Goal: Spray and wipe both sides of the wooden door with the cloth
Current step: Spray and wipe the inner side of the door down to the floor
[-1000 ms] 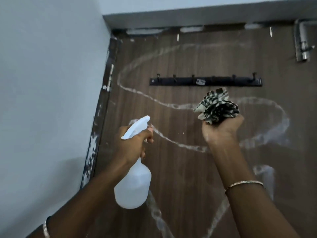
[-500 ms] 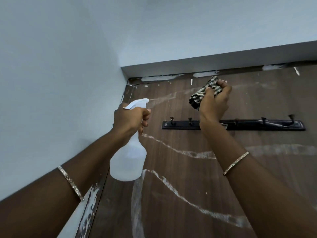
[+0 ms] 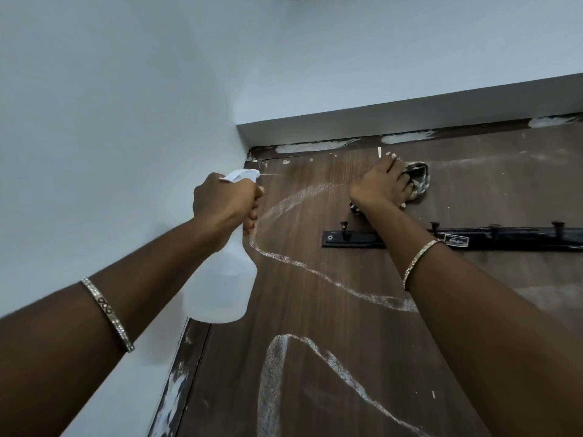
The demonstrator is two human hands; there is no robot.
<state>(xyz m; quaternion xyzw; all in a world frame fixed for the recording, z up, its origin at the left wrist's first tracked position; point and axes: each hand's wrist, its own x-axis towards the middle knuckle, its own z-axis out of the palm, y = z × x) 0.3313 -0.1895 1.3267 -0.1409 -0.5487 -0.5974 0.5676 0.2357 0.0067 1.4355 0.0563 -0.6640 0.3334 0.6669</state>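
Checked cloth (image 3: 419, 179) is being clutched to the wooden door (image 3: 315, 294) by right hand (image 3: 377, 186) for wiping, spray bottle (image 3: 220, 288) being gripped and aimed doorward by left hand (image 3: 224, 200).

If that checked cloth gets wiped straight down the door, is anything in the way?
Yes. The right hand holds the black-and-white checked cloth against the brown wooden door, and the black metal hook rail sits just below it, pegs sticking out.

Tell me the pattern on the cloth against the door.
Black-and-white checks on the cloth; head view, under the right hand.
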